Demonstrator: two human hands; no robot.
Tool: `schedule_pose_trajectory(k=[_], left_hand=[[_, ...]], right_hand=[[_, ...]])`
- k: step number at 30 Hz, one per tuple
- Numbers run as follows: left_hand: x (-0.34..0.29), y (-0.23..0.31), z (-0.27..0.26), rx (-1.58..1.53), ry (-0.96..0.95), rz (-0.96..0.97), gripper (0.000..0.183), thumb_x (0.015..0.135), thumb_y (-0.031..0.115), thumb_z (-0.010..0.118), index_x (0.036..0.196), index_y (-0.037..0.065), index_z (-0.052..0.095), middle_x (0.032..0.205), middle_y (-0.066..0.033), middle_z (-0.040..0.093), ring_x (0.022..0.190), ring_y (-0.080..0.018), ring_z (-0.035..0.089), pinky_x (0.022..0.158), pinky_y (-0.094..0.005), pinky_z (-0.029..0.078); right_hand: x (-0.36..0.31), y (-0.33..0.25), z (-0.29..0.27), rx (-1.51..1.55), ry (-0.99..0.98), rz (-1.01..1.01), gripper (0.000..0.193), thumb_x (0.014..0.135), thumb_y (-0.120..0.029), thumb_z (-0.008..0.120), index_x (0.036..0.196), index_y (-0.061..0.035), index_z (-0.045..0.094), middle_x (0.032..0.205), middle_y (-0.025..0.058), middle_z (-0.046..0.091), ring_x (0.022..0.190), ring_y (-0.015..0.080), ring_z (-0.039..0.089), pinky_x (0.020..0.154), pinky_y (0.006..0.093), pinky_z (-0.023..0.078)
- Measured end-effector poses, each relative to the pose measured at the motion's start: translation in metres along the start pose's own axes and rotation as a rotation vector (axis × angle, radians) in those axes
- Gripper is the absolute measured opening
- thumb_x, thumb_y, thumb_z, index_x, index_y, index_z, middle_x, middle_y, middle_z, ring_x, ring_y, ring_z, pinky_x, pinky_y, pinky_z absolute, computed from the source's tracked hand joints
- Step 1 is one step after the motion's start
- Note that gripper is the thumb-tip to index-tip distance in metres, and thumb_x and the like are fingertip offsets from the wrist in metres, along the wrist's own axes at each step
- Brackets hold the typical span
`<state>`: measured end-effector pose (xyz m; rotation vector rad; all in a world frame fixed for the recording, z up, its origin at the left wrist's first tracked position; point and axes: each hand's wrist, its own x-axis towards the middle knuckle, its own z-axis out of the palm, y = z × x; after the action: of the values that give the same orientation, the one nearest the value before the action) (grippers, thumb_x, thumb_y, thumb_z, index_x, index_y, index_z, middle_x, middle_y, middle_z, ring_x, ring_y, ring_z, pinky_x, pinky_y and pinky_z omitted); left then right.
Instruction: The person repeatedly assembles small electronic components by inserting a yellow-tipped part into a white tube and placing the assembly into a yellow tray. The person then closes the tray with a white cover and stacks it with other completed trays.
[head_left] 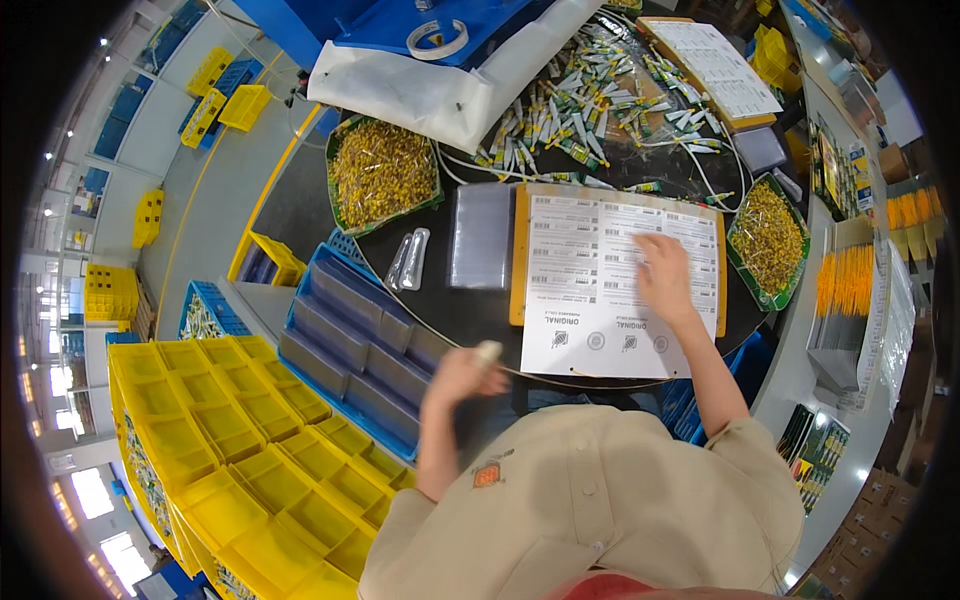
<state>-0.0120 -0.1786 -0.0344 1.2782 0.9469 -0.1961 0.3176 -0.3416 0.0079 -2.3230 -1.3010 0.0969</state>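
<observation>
My right hand (662, 275) rests over white printed label sheets (560, 300), its fingers apart and touching the paper. The sheets lie on a brown clipboard-like board (519, 265) on the black round table. My left hand (465, 378) hovers by the table's near edge, slightly blurred, next to a blue crate of clear plastic sleeves. A pale cover, like a finger cot, sits on one outstretched fingertip; the other fingers bend loosely and I see nothing held. Left of the board lies a stack of clear plastic sleeves (480, 236).
Green-edged trays of small yellow-capped pieces (383, 172) (768, 240) flank the board. Small tubes (570, 115) are heaped behind it. Two silvery packets (408, 262) lie at the left. Beside me stand the blue crate (350, 340) and stacked yellow bins (230, 420).
</observation>
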Motion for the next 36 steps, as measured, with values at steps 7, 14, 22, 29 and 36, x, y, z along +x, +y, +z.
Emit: schedule_pose_trajectory(k=[7,14,22,29,36], left_hand=[[-0.044,0.049,0.068,0.368,0.034,0.653,0.027,0.089,0.017,0.065,0.108,-0.001,0.06,0.092,-0.0201,0.067,0.087,-0.0404,0.064,0.077,-0.039,0.05],[0.065,0.071,-0.156,1.038,0.79,0.835,0.071,0.081,0.04,0.075,0.13,-0.007,0.052,0.12,-0.03,0.058,0.108,-0.0444,0.056,0.097,-0.0488,0.043],[0.128,0.078,-0.212,1.393,0.831,0.303,0.065,0.083,0.038,0.073,0.138,0.014,0.049,0.117,-0.0207,0.05,0.107,-0.0405,0.05,0.089,-0.0491,0.045],[0.114,0.094,-0.18,1.376,0.962,0.272,0.055,0.078,0.024,0.077,0.13,0.027,0.059,0.119,-0.0154,0.052,0.105,-0.0388,0.053,0.09,-0.0488,0.046],[0.104,0.094,-0.179,1.304,0.823,0.485,0.059,0.076,0.029,0.077,0.13,0.014,0.059,0.109,-0.024,0.061,0.1,-0.0408,0.057,0.086,-0.0494,0.047]], right_hand=[[0.052,-0.127,-0.02,-0.17,-0.517,-1.088,0.023,0.073,-0.006,0.066,0.096,-0.0122,0.065,0.108,0.0065,0.063,0.12,0.0278,0.052,0.118,0.0594,0.019],[-0.002,-0.091,-0.159,-0.372,0.218,-0.835,0.015,0.072,-0.016,0.068,0.084,-0.0156,0.059,0.089,-0.0009,0.062,0.09,0.0202,0.057,0.089,0.0399,0.041],[-0.315,0.046,-0.264,-0.357,1.63,0.83,0.026,0.099,-0.025,0.056,0.103,-0.0002,0.062,0.074,0.007,0.064,0.066,0.0156,0.056,0.063,0.0326,0.047],[-0.567,0.11,-0.212,-0.525,1.367,1.832,0.043,0.095,-0.038,0.055,0.104,0.0027,0.066,0.096,0.0205,0.069,0.09,0.0307,0.067,0.08,0.0405,0.052],[-0.698,0.179,-0.171,-1.211,-0.538,1.781,0.021,0.092,-0.015,0.052,0.099,-0.0095,0.071,0.094,0.0091,0.073,0.08,0.0242,0.071,0.067,0.0387,0.055]])
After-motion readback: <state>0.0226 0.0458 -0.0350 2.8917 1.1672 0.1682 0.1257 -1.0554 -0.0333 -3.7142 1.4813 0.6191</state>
